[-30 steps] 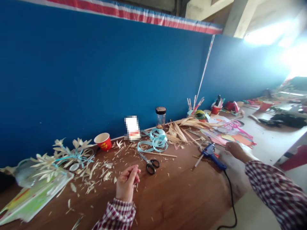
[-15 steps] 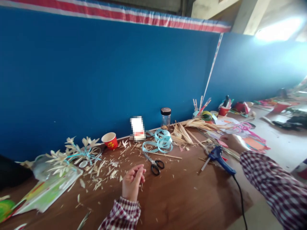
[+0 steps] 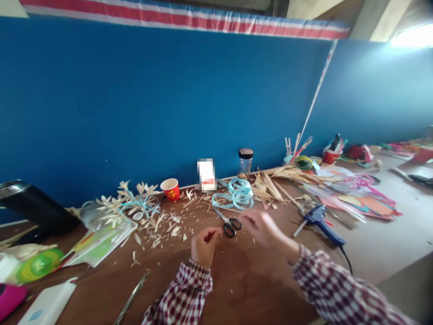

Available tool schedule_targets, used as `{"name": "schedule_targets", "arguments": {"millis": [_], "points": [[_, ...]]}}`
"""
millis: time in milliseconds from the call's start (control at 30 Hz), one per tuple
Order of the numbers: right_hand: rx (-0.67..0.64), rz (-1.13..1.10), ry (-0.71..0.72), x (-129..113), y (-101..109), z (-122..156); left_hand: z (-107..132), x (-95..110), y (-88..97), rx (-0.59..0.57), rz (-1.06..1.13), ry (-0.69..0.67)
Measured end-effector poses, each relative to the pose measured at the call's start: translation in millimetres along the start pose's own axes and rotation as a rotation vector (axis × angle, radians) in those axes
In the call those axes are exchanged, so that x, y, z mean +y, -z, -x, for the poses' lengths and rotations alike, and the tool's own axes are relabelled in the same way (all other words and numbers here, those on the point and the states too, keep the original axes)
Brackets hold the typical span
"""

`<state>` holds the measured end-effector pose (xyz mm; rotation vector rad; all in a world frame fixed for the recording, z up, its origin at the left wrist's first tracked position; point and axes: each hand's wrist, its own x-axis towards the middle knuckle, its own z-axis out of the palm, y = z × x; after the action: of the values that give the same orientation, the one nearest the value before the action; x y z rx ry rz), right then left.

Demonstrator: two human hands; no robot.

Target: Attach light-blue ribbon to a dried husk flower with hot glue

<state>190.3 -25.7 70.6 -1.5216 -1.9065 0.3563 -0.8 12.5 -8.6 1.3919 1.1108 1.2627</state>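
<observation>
Steel-bladed scissors with black loop handles (image 3: 229,222) lie flat on the brown wooden table (image 3: 243,289) between my two hands, blades pointing away toward the wall and loops toward me. My left hand (image 3: 204,246) sits just beside the loops, curled, with the thumb pressed against the fingertips. Whether a sliver is pinched there I cannot tell. My right hand (image 3: 262,225) hovers just right of the loops, smeared by motion, so I cannot say whether its fingers are spread or closed, or whether they touch the scissors.

Pale dried-husk scraps (image 3: 162,223) litter the table to the left. A loose coil of light blue ribbon (image 3: 237,193) lies just beyond the blade tips. A blue glue gun (image 3: 321,219) rests to the right, its black cord running off the table edge.

I judge that a sleeve catching that cord could drag the gun, and a hasty grab could meet the blades rather than the loops. Both my forearms are cut off at the bottom of the view.
</observation>
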Motion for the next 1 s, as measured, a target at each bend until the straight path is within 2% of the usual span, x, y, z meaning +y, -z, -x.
{"name": "schedule_targets", "arguments": {"millis": [67,133,200,300,433,667,867,1000], "points": [[0.037,-0.123,0.058,-25.1,-36.9,-6.1,0.0,2.0,2.6,0.001,0.004,-0.013],[0.115,-0.213,0.073,-40.1,-64.0,-13.9,-0.1,5.6,4.8,0.037,0.046,-0.010],[0.188,-0.252,0.075,-45.7,-81.9,-20.3,-0.3,9.5,6.2,0.083,0.083,-0.016],[0.231,-0.249,0.124,-42.1,-97.1,-21.5,-0.6,11.9,6.3,0.153,0.059,-0.054],[0.203,-0.232,0.166,-31.3,-107.4,-12.1,-1.6,6.8,5.3,0.190,-0.018,-0.095],[0.193,-0.141,0.202,-28.1,-113.6,-8.3,-2.4,-3.9,5.9,0.152,-0.013,-0.016],[0.202,-0.132,0.179,-27.4,-116.7,-7.1,0.5,5.8,6.4,0.163,-0.127,-0.013],[0.253,-0.127,0.145,-23.4,-116.5,-8.4,0.7,8.7,6.4,0.221,-0.095,-0.023]]}}
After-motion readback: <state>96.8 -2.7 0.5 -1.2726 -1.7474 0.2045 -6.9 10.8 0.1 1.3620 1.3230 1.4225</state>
